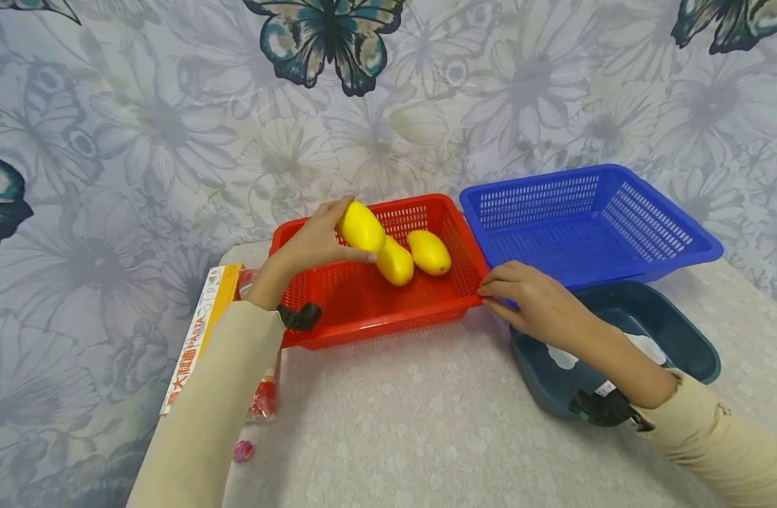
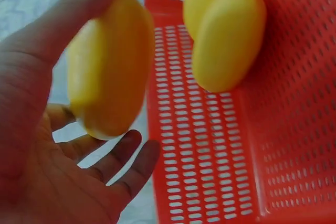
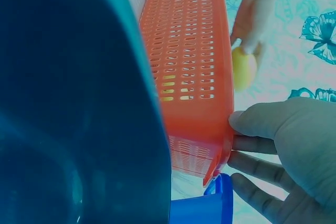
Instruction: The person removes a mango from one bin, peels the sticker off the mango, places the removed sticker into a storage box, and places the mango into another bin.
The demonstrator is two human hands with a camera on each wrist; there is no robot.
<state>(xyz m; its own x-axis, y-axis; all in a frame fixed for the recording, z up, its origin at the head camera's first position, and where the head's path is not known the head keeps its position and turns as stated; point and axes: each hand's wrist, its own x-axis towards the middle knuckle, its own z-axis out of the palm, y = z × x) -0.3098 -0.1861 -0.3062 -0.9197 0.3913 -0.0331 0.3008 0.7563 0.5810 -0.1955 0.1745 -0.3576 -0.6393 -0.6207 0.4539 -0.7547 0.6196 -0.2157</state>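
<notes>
My left hand (image 1: 317, 243) holds a yellow mango (image 1: 361, 227) over the back left part of a red basket (image 1: 378, 326). In the left wrist view, the thumb lies along the held mango (image 2: 111, 66), with the fingers on its other side. Another two mangoes, a middle one (image 1: 395, 261) and a right one (image 1: 429, 252), lie inside the basket. At the basket's front right corner is my right hand (image 1: 531, 300). Its thumb and fairly straight fingertips touch the red rim in the right wrist view, close to the blue basket's edge (image 3: 202, 211).
A blue basket (image 1: 547, 243) stands at the back right, against the red one. In front of it sits a dark teal basin (image 1: 687, 331) with white pieces inside, under my right forearm. A pasta box (image 1: 194, 339), a red packet (image 1: 264, 395) and a small pink item (image 1: 243, 451) lie left.
</notes>
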